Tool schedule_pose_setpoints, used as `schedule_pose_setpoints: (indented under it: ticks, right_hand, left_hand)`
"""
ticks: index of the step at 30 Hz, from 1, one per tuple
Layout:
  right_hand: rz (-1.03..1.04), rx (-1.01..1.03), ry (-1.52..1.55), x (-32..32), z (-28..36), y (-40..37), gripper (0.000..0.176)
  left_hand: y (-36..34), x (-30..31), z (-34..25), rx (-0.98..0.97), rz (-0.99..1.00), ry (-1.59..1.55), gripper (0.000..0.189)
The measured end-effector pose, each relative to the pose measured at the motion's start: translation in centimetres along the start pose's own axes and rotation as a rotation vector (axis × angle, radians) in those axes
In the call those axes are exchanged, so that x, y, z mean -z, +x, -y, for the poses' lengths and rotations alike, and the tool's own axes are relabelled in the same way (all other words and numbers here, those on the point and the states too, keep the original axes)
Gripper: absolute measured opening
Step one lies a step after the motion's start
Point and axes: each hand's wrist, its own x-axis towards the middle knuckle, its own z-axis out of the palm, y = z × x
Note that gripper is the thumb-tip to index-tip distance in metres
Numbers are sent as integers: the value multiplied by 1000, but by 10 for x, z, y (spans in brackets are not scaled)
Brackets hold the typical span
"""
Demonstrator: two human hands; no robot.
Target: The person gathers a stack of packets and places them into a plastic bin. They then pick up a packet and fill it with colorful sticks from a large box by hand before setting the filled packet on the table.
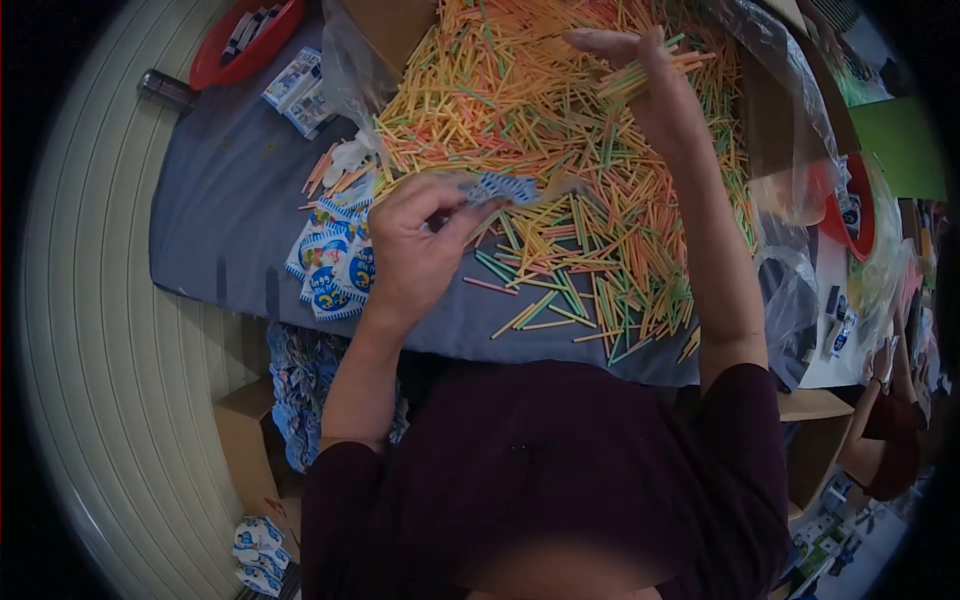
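1. Left hand (pixel 412 240) pinches a small, blue-printed clear plastic packet (pixel 505 188) over the near-left part of the heap of thin pastel sticks (pixel 480 110); a light pinch should avoid crumpling it.
2. Right hand (pixel 672 105) grips a small stick bundle (pixel 628 82) above the heap's right side; even ends and gentle pressure should limit breakage.
3. Left of the heap, a round red plastic basin (pixel 207 62) holds printed packets.
4. Right of the heap, another red basin (pixel 865 225) holds packets.
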Motion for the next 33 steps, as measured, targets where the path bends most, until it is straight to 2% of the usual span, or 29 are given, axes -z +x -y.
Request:
schedule_pose_setpoints:
  ticks: [1,2,4,5,7,8,10,13,17,19,23,25,29,31,32,33]
  right_hand:
    - [83,-22,248,1,6,0,64]
    - [87,-20,246,-3,11,-3,64]
    - [57,-3,624,-16,21,-7,65]
    - [54,-2,621,-20,26,-5,65]
    - [125,186,449,-25,35,-4,63]
    - [118,182,447,-27,36,-8,63]
    - [49,-19,34,-30,38,-15,61]
    - [93,-32,-122,-28,30,-19,62]
    - [107,-76,-105,-27,25,-23,68]
    - [-24,40,209,-22,26,-16,65]
    - [17,55,125,-15,29,-13,62]
    - [117,-131,-73,-19,32,-19,64]
    - [142,-125,-65,-31,12,-22,67]
    - [45,-37,-69,-34,9,-19,72]
    - [47,-33,-73,-30,10,-16,72]
    - [-35,-10,74,-24,11,-11,64]
  left_hand:
    - [10,-8,-3,59,-4,-87,18]
    - [19,-19,1,57,-8,-88,18]
    - [36,-40,12,141,53,-197,17]
    - [42,-46,13,138,55,-200,17]
    - [50,-58,11,137,114,-341,16]
    - [50,-65,11,139,122,-344,16]
    - [50,-74,14,134,55,-564,16]
    - [52,-77,16,90,48,-464,15]
    - [55,-82,21,52,54,-409,14]
    - [56,-81,20,18,75,-268,13]
    - [57,-85,21,6,59,-329,12]
    - [59,-84,18,-4,46,-376,11]
    - [64,-90,27,-92,86,-432,12]
    - [67,-95,29,23,137,-506,12]
    - [70,-97,30,17,133,-508,12]
    - [72,-97,29,72,123,-562,12]
